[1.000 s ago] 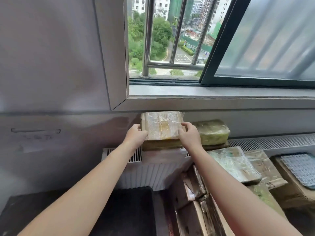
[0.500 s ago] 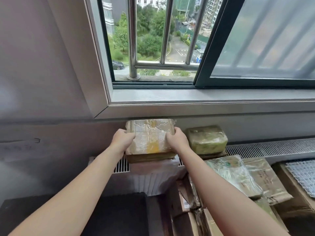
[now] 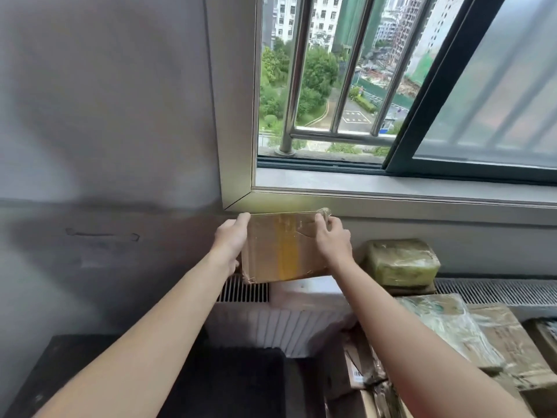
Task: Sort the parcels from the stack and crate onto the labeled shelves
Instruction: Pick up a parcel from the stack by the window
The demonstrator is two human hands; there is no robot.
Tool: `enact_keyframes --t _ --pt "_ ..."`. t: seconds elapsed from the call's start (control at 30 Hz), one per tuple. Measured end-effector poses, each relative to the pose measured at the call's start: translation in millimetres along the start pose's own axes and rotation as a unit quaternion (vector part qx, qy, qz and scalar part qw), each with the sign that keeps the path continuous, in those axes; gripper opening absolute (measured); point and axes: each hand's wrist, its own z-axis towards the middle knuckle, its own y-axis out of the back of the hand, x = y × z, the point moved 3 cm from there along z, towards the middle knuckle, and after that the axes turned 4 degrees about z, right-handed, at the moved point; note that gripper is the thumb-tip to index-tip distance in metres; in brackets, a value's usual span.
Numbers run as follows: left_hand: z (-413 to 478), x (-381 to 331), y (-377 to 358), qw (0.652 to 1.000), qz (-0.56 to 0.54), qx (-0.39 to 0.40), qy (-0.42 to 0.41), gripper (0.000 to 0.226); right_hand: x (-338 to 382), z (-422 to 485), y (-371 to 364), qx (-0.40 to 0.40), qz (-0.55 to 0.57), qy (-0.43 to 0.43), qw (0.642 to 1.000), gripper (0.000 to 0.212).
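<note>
text: none legible | barcode label (image 3: 357,378) on lower carton (image 3: 349,362): too small to read

Grey wall (image 3: 105,116), open sliding window (image 3: 497,95) with steel bars (image 3: 297,70), white radiator (image 3: 286,330) below the sill (image 3: 391,184), daylight outside

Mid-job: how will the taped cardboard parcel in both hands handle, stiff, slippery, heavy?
Probably stiff: the taped cardboard parcel shows flat faces and straight edges, gripped between the left hand and right hand. Possibly slippery, since glossy tape covers much of its face. Likely fairly light for its size: grips at its two sides alone seem to carry it.
</note>
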Motion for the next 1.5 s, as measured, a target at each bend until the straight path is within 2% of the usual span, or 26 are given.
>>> enact_keyframes --t 0.17,0.3,0.37,0.5,0.63,0.8,0.9,1.0,1.1,1.27,1.33,1.43,1.5 --pt "-8.4 10.3 27.5 0.999 -0.051 0.007 0.011 0.048 11.9 -22.3 -9.6 -0.019 0.027 -0.005 0.999 0.059" --pt "-10.1 23.0 51.5 0.998 -0.055 -0.012 0.008 0.034 16.4 -36.8 -17.8 -0.031 0.059 -0.013 0.998 0.054" --pt "-11.6 29.3 62.0 0.998 -0.063 -0.015 0.012 0.045 17.9 -44.8 -23.1 -0.025 0.071 -0.012 0.997 0.053" --pt "-9.2 44.6 82.0 0.999 -0.048 -0.010 0.005 0.067 22.4 -61.4 -38.0 0.036 0.085 0.009 0.996 0.045" --pt "-12.4 47.6 100.7 0.995 -0.096 -0.010 0.011 0.050 25.5 -76.7 -51.8 0.079 0.132 0.019 0.988 0.047" --pt "-16.0 54.4 113.5 0.986 -0.146 0.033 0.070 0.048 25.5 -91.7 -54.4 0.056 0.118 0.040 0.991 0.030" --pt "-19.4 59.9 114.7 0.989 -0.137 0.021 0.058 0.024 26.8 -96.9 -54.0 0.059 0.098 0.026 0.993 0.018" --pt "-21.6 65.6 109.8 0.989 -0.141 0.030 0.025 0.012 24.5 -99.5 -56.4 0.044 0.062 0.040 0.996 0.041" --pt "-24.7 69.3 106.5 0.989 -0.143 0.036 -0.017 0.025 17.7 -100.4 -57.5 0.044 0.032 0.047 0.997 0.049" --pt "-38.2 72.8 109.3 0.987 -0.146 0.037 -0.049 0.046 10.4 -104.3 -56.9 0.077 0.078 0.015 0.994 0.040" --pt "-44.4 71.1 110.2 0.987 -0.145 0.030 -0.065 0.052 12.0 -106.5 -56.3 0.095 0.108 0.011 0.990 0.038" --pt "-48.9 67.0 110.1 0.985 -0.150 0.021 -0.085 0.055 15.5 -106.5 -53.0 0.122 0.127 0.017 0.984 0.046" --pt "-51.0 65.9 109.0 0.984 -0.153 0.020 -0.089 0.055 18.0 -105.9 -49.3 0.121 0.137 0.028 0.983 0.038"
